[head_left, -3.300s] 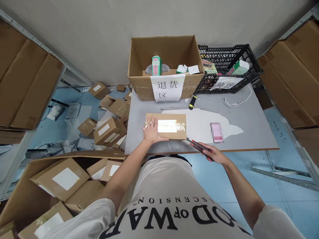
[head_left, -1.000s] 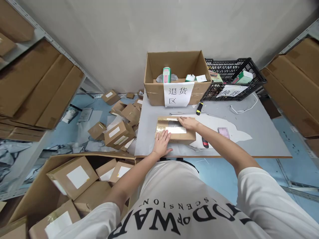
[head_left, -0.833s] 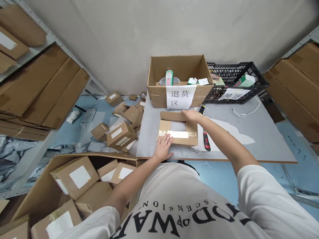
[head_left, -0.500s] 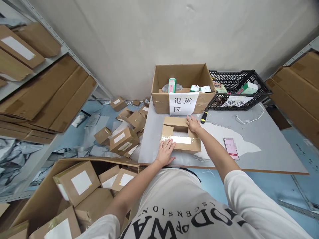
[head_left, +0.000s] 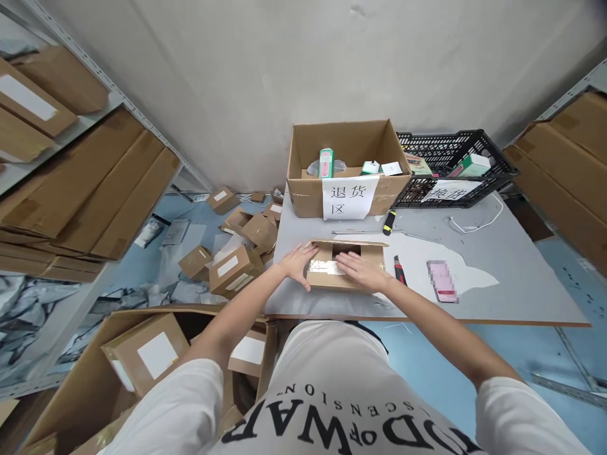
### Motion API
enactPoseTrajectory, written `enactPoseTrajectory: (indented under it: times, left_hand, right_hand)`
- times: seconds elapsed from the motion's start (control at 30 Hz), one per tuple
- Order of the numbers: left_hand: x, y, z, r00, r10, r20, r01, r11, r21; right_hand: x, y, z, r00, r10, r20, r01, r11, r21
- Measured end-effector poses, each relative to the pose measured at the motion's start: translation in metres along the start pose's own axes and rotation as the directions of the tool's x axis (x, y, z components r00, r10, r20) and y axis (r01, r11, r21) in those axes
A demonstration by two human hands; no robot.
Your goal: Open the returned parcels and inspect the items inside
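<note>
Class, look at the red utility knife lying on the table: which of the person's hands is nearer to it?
Right. The right hand rests on the small box, just left of the utility knife; the left hand is at the box's far side.

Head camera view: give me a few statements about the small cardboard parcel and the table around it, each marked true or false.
1. Both hands, left hand and right hand, rest on the small brown cardboard parcel. True.
2. The red-and-black utility knife is in the right hand. False: it lies on the grey table, right of the parcel.
3. The black plastic crate stands right of the big open cardboard box. True.
4. The pink phone lies inside the crate. False: it lies on the table.
</note>
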State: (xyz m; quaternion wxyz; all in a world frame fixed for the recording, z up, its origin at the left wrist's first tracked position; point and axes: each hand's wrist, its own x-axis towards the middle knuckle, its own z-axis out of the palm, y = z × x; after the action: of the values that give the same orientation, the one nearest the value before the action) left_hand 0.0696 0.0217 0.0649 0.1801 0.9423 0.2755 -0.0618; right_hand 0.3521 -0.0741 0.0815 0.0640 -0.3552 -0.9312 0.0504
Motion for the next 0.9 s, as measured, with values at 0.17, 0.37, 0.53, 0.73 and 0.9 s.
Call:
enactPoseTrajectory:
  times: [0.17,0.37,0.53,0.73,0.9]
  left_hand:
    - [0.006,-0.007,0.006,0.998,0.053,-0.017,-0.054,0.998,-0.024]
    - [0.005,-0.012,0.019,0.992,0.056,-0.110,-0.068,0.992,-0.108]
    - [0.006,-0.017,0.026,0.982,0.083,-0.168,-0.108,0.983,-0.146]
    - [0.009,-0.018,0.030,0.984,0.097,-0.148,-0.116,0.985,-0.131]
    - [0.004,-0.018,0.009,0.994,0.105,0.004,-0.105,0.992,-0.064]
  right_hand:
    - [0.028,-0.021,0.003,0.921,0.337,0.196,-0.351,0.935,0.043]
    - [0.049,-0.035,-0.013,0.819,0.504,0.273,-0.512,0.858,-0.047]
    - [0.024,-0.078,-0.007,0.841,0.521,0.142,-0.499,0.850,-0.168]
    - [-0.030,-0.134,0.044,0.895,0.438,0.086,-0.438,0.899,-0.027]
    - [-0.043,-0.132,0.049,0.909,0.400,0.119,-0.418,0.870,0.262]
